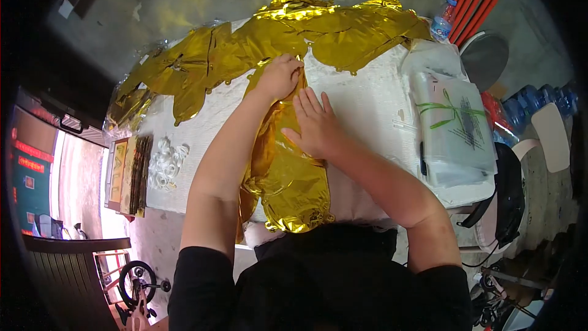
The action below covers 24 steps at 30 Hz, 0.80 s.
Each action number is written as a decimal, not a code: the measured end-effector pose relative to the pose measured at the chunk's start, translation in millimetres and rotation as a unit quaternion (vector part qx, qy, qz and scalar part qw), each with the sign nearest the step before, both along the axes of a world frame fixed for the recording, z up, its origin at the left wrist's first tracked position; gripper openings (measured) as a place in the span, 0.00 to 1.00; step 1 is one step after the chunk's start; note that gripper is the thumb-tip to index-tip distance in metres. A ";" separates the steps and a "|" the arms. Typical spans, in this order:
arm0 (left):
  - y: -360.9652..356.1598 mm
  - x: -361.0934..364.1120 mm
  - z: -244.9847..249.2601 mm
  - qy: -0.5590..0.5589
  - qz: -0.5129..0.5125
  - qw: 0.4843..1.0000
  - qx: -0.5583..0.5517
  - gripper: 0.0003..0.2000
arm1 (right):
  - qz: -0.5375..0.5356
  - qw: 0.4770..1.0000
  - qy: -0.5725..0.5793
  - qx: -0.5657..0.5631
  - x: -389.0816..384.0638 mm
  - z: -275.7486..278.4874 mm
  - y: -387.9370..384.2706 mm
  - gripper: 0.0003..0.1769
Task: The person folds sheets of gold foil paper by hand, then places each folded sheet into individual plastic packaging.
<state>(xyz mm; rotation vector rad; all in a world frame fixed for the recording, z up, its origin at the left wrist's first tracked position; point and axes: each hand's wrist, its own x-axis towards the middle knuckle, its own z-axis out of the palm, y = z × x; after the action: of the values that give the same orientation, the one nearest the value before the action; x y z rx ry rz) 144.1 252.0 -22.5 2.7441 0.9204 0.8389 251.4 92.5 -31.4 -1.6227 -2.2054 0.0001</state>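
A flat, uninflated gold foil balloon [294,178] lies lengthwise on the table in front of me, its near end hanging at the table's front edge. My left hand [282,78] is closed at the far end of this foil, with the fingers curled over its edge. Just nearer, my right hand [316,124] rests on the foil's right side, fingers stretched out and holding nothing. Beyond both hands, more gold foil balloons [245,46] are spread along the back of the table, wrinkled and overlapping.
White cloth covers the table [361,98]. To the left are a heap of white rings [166,164] and a stack of cards [131,175]. On the right sit clear plastic bags [456,129] tied with green ribbon. A water bottle [443,21] stands at the back right corner.
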 end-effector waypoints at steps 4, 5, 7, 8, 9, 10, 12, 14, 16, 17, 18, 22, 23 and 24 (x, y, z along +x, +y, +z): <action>-9.0 3.8 15.7 0.077 0.100 0.991 0.054 0.10 | -0.005 1.000 0.006 -0.010 -1.8 -0.3 1.1 0.42; -10.4 3.1 20.7 0.132 0.126 0.981 0.061 0.10 | -0.003 1.000 0.004 -0.012 -0.8 -1.5 1.0 0.42; -14.3 -1.1 30.6 0.188 0.160 0.967 0.063 0.11 | -0.002 1.000 0.021 -0.010 -0.9 -1.1 1.6 0.42; -17.5 -6.4 34.0 0.193 0.157 0.968 0.029 0.12 | 0.009 1.000 0.021 -0.015 -1.1 -1.5 2.0 0.42; -22.5 -15.6 38.1 0.198 0.156 0.968 -0.006 0.12 | 0.002 1.000 0.002 -0.016 -0.3 0.1 2.2 0.42; -30.6 -28.5 46.4 0.201 0.170 0.965 -0.012 0.12 | -0.003 1.000 -0.017 -0.014 -0.1 1.4 3.0 0.41; -53.1 -58.1 62.6 0.191 0.173 0.961 -0.096 0.15 | 0.006 1.000 -0.021 -0.016 0.1 0.9 3.3 0.42; -80.7 -92.8 70.9 0.244 0.218 0.935 -0.139 0.17 | 0.007 1.000 -0.022 -0.016 -0.4 -0.5 2.9 0.42; -114.7 -123.7 80.0 0.252 0.250 0.916 -0.188 0.19 | -0.001 0.999 -0.035 -0.010 0.3 -0.3 3.7 0.43; -131.4 -135.8 80.3 0.237 0.257 0.911 -0.218 0.20 | 0.005 0.999 -0.034 -0.010 0.3 -0.2 3.3 0.43; -145.9 -145.1 79.8 0.221 0.263 0.906 -0.246 0.22 | 0.004 0.999 -0.031 -0.007 0.4 0.4 3.6 0.44; -185.4 -164.0 63.4 0.164 0.261 0.935 -0.174 0.25 | -0.003 0.999 -0.041 0.004 -0.2 -0.2 2.5 0.46; -190.1 -163.9 64.8 0.130 0.273 0.921 -0.246 0.24 | 0.001 0.999 -0.041 0.003 -0.6 -0.7 2.3 0.46; -194.9 -163.7 67.7 0.096 0.283 0.901 -0.315 0.24 | -0.002 0.999 -0.041 0.001 -0.4 -0.6 2.5 0.46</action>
<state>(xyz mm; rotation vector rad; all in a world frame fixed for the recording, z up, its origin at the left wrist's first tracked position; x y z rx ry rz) -19.6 57.1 45.2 2.0274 1.7141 0.2345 251.0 94.9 -32.0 -1.6531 -2.2612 -0.0713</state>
